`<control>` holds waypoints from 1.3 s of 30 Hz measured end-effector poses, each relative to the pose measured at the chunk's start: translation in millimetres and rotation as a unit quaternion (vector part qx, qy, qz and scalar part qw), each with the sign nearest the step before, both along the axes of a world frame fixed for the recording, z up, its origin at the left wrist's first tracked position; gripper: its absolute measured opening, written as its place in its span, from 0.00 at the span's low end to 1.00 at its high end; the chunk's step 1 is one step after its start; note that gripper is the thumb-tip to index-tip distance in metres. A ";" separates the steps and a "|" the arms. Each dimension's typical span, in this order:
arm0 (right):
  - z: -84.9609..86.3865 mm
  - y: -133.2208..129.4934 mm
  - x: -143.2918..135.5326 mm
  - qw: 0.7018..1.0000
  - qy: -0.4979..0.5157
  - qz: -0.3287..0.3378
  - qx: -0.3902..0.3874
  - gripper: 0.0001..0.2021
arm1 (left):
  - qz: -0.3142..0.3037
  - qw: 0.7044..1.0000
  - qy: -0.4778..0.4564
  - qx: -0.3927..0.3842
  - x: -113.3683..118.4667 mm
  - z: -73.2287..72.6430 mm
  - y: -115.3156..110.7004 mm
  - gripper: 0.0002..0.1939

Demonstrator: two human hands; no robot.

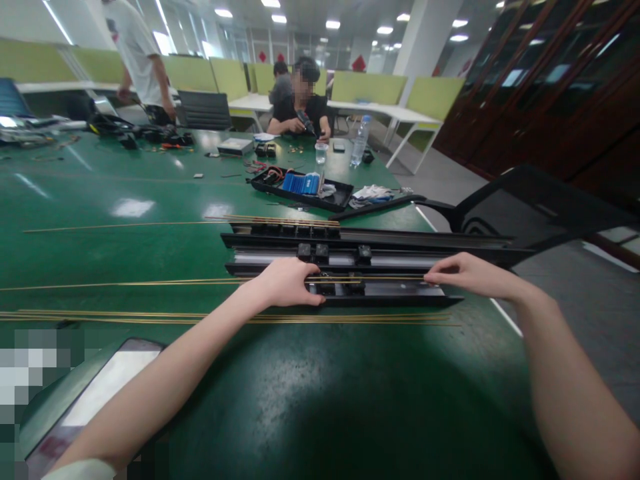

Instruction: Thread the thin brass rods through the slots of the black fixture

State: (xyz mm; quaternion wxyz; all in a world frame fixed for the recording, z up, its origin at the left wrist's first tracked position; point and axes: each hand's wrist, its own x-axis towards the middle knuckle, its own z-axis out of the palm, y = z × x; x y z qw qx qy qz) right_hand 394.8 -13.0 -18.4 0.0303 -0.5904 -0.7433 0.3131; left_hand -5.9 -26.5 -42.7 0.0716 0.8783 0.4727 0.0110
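Observation:
My left hand [286, 281] straddles the nearest black channel [400, 301], thumb at its front lip and fingertips by its rear lip, beside a small black block [357, 283] and another one partly hidden. The thumb and forefinger of my right hand [463, 272] are pinched on the right end of a thin brass rod [395, 277]. That rod lies lengthwise over the channel and passes by my left hand. Behind it, a second channel [420, 255] holds several black blocks [365, 255]. Farther back lies another channel [425, 236] with blocks and rods at its left.
Several loose brass rods [350, 320] lie in front. A phone [110, 387] is at lower left. Beyond are a black tray [340, 195] with a blue finned part [301, 183], a bottle [360, 141] and a cup [321, 154]. A seated person [300, 110] holds a tool. A chair [540, 207] stands right.

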 end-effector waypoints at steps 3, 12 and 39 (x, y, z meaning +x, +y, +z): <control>4.2 -2.2 3.0 1.000 -0.006 -0.009 -0.011 0.27 | 0.003 1.000 0.002 -0.001 0.2 0.2 0.3 0.37; 4.6 -3.6 22.1 0.999 0.000 -0.020 -0.033 0.23 | 0.000 1.000 0.007 0.000 0.1 0.0 0.4 0.36; -4.2 6.4 61.4 0.995 -0.057 -0.081 0.029 0.17 | -0.006 1.000 0.005 0.004 -0.6 0.0 0.6 0.38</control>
